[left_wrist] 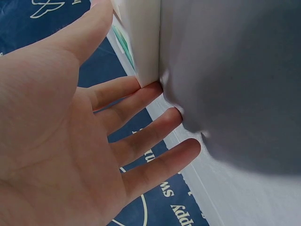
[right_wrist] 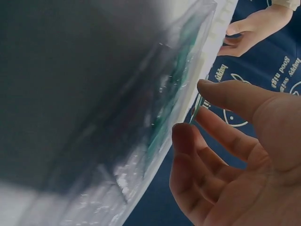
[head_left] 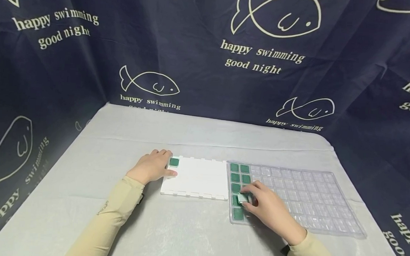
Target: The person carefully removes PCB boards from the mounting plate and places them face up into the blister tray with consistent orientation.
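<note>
While the left hand (head_left: 152,167) rests spread against the white board (head_left: 197,178), which carries one green square at its corner, the right hand (head_left: 268,207) pinches a green chip (head_left: 244,198) over the clear tray (head_left: 312,197), seemingly mid-pick, so carrying it clear to the board looks next.

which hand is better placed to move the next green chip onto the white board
Right hand, probably: it already pinches a green chip over the clear tray. The left hand rests on the white board.

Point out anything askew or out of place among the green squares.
One green square sits tilted, lifted from its pocket in the clear tray, pinched by the right hand. A lone square lies on the white board corner.
</note>
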